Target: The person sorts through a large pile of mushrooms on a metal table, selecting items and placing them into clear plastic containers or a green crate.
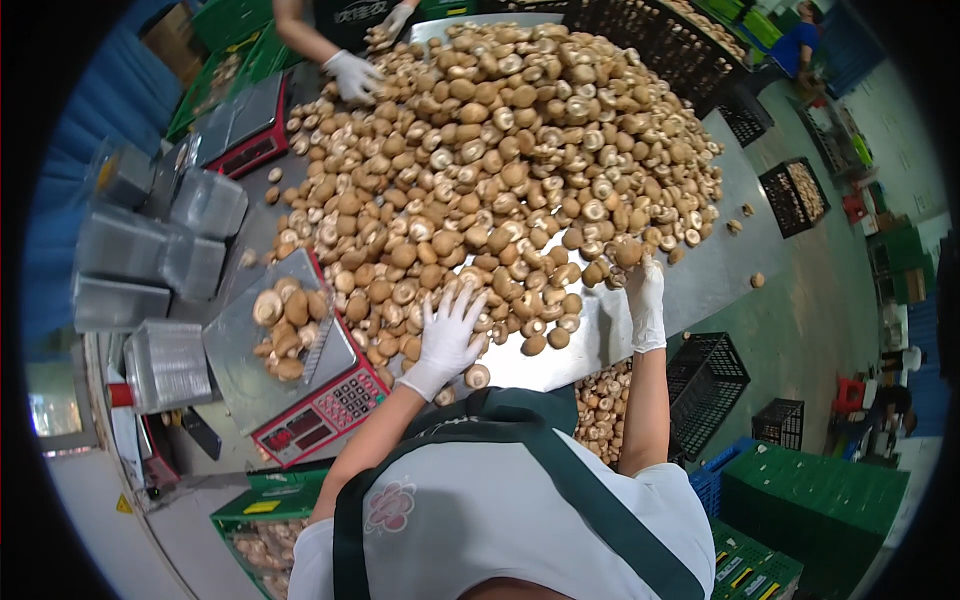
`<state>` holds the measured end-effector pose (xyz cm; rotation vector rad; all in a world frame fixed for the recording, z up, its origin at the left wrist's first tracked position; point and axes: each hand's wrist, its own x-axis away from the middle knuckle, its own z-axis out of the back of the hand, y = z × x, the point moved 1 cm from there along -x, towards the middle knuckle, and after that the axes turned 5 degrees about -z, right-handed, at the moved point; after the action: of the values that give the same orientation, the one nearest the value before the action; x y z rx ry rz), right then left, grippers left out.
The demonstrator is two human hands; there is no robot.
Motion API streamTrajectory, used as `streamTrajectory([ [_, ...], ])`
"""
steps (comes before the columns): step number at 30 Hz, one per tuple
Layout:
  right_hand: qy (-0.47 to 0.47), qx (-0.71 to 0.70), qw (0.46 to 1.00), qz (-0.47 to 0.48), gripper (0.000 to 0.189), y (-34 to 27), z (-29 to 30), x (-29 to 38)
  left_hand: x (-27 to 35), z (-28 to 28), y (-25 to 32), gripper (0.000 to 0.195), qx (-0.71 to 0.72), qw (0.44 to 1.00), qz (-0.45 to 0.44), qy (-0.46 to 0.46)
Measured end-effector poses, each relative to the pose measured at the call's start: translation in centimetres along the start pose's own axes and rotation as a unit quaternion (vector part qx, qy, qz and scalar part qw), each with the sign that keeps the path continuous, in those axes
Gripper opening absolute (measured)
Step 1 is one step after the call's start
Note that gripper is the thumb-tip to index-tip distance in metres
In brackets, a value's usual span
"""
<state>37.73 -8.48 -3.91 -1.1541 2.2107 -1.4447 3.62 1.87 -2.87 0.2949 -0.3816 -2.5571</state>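
Observation:
A large heap of brown-capped mushrooms (pixel 517 150) spreads over a steel table (pixel 720 277). My left hand (pixel 448 341), in a white glove, lies on the near edge of the heap with its fingers spread over several mushrooms. At the right of the heap my right hand (pixel 647 307), also gloved, reaches to a brown mushroom (pixel 627 253). Its fingertips are partly hidden, so a grip cannot be made out. To the left of my left hand, a clear plastic tray (pixel 319 349) of mushrooms sits on a red digital scale (pixel 322 409).
Across the table, another person's gloved hand (pixel 354 76) touches the heap near a second scale (pixel 251 124). Stacked clear trays (pixel 124 240) stand at left. A black crate (pixel 705 390) and green crates (pixel 814 487) stand at right. Mushrooms (pixel 604 409) lie below the table edge.

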Motion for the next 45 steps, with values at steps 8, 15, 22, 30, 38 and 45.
streamTrajectory([
  [8,-0.123,0.073,0.978,-0.150,0.031,6.0,-16.4,8.4,0.8,7.6,1.1,0.070,0.286,0.937,-0.016,0.201],
  [15,-0.280,0.295,0.914,-0.005,0.018,5.2,-24.2,13.0,6.0,8.7,-2.0,0.051,0.704,0.656,0.125,0.242],
  [22,-0.353,0.445,0.820,0.070,0.023,4.2,-26.5,14.1,9.3,9.3,-2.2,0.069,0.806,0.531,0.113,0.235],
  [30,-0.359,0.461,0.809,0.068,0.018,4.6,-26.4,14.5,9.2,9.9,-1.6,0.061,0.708,0.663,0.120,0.210],
  [38,-0.348,0.322,0.864,-0.172,0.015,4.1,-26.7,14.4,9.0,10.4,-1.6,0.063,0.621,0.754,0.082,0.198],
  [45,-0.363,0.297,0.855,-0.221,0.015,6.1,-25.1,13.1,9.4,12.0,-1.5,0.060,0.714,0.656,0.127,0.209],
])
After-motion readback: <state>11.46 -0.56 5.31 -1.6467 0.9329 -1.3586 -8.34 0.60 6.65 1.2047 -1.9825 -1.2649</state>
